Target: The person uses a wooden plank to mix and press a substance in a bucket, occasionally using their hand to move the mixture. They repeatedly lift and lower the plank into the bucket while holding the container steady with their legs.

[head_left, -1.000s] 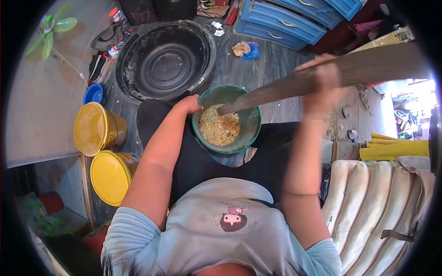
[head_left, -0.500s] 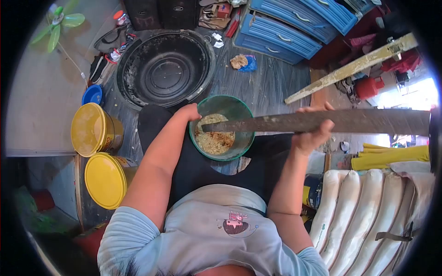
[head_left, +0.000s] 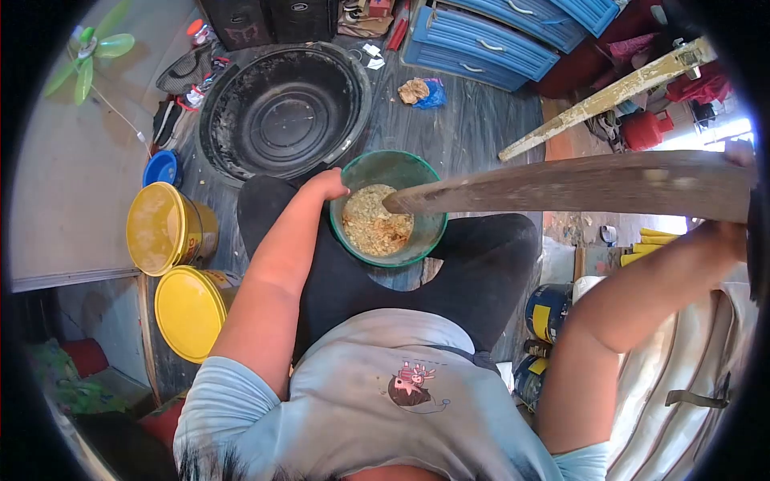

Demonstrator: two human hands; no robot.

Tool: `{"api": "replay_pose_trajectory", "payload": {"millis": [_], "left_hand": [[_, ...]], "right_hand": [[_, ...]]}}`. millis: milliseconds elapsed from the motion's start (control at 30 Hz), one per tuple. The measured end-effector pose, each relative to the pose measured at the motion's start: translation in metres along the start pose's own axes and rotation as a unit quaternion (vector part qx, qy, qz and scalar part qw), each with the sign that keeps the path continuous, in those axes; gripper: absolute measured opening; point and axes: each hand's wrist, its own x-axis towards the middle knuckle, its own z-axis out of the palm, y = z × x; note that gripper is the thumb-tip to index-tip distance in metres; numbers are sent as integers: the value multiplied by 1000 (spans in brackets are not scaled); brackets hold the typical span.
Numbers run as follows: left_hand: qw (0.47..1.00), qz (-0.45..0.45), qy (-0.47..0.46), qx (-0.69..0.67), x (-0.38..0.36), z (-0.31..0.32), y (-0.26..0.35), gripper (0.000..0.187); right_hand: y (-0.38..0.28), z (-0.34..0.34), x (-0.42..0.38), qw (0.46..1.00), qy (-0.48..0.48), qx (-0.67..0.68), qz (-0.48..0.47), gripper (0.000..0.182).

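Wooden pole in a green bowl of crumbly mix

Left hand (head_left: 327,184) grips the green bowl (head_left: 390,208) rim between the knees; right hand (head_left: 734,232), probably closed, holds the wooden pole (head_left: 561,184), whose tip rests in the mix (head_left: 373,224).

You could not have read a single word, number or brand anywhere in your view. The pale blue T-shirt (head_left: 385,377) you wore carried only a small cartoon print of a dark, pink-topped figure, with no lettering that could be made out. The two yellow-lidded plastic buckets (head_left: 172,264) at your left showed a strip of label on their sides, too small and blurred to read. The blue and yellow cans (head_left: 545,309) by your right leg were just as unclear.
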Motion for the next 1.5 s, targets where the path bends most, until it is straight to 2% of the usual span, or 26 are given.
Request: {"api": "replay_pose_trajectory", "payload": {"millis": [33, 67, 100, 133, 167, 200, 367, 467, 600, 667, 733, 767, 800, 867, 933, 1000, 1033, 1067, 1100, 1133, 1167, 1200, 1233, 1367, 1467, 1500], "left_hand": [[1000, -7, 3, 2, 3, 1, -1, 60], [1000, -7, 6, 1, 5, 1, -2, 60], [1000, 4, 8, -2, 5, 3, -5, 59], [1000, 14, 11, -6, 4, 5, -6, 57], [1000, 12, 17, -8, 3, 4, -6, 57], [1000, 18, 15, -11, 2, 5, -6, 57], [1000, 8, 16, -10, -7, 1, 2, 60], [1000, 23, 7, -6, 3, 4, -5, 61], [1000, 5, 11, -16, 8, 10, -11, 60], [1000, 11, 10, -23, 1, 7, -7, 60], [1000, 23, 4, -16, -3, 2, -7, 60], [999, 35, 4, -14, -4, -1, -5, 61], [999, 34, -1, -17, -7, -3, -3, 62], [999, 26, 13, -23, -7, -1, -2, 54], [999, 24, 12, -18, -6, 0, -3, 53], [1000, 22, 15, -16, -6, 0, -3, 53], [999, 23, 11, -27, -8, -1, -2, 53], [999, 24, 8, -39, -8, -3, -2, 53], [999, 23, 11, -41, -9, -3, -3, 53], [998, 23, 13, -51, -9, -2, -4, 54], [998, 22, 15, -61, -9, 0, -6, 54], [998, 17, 17, -63, -9, 5, -8, 54], [999, 13, 13, -48, -6, 6, -9, 55], [1000, 19, 7, -20, -6, -1, -6, 55], [1000, 6, 5, -15, -2, 0, 0, 55], [1000, -5, 2, -7, -3, 0, -1, 55]], "right_hand": [[-1, 60, -33, 919, 297, -232, 118, 77], [40, 27, -62, 982, 92, 108, 127, 70], [69, 64, -103, 933, 173, 241, 204, 54], [95, 118, -139, 916, 273, 233, 180, 51], [140, 156, -197, 940, 225, 118, 228, 48], [157, 183, -224, 915, 236, 227, 236, 49], [131, 195, -221, 914, 207, 194, 291, 45], [119, 204, -221, 904, 234, 244, 260, 42], [72, 181, -164, 917, 250, 214, 226, 56], [33, 149, -106, 958, 196, 144, 153, 59], [6, 109, -58, 960, 151, 201, 120, 74], [-15, 82, -35, 964, 176, 120, 158, 75], [-6, 70, -1, 986, -38, 163, 8, 77], [-15, 51, 42, 962, -114, 248, 22, 76], [-5, 54, 45, 962, -85, 259, 16, 78], [15, 55, 10, 990, 102, -51, 80, 63], [19, 108, -8, 958, 249, -4, 143, 57], [54, 108, -42, 962, 172, 152, 150, 53], [80, 144, -79, 954, 261, 51, 134, 50], [128, 161, -134, 962, 178, 86, 187, 52], [191, 176, -210, 976, 102, -80, 178, 46], [180, 227, -232, 913, 233, 173, 287, 38], [180, 232, -245, 885, 269, 249, 286, 35], [177, 228, -249, 915, 232, 167, 284, 45], [153, 219, -231, 907, 285, 127, 281, 59], [149, 210, -227, 912, 304, 140, 239, 65]]}}
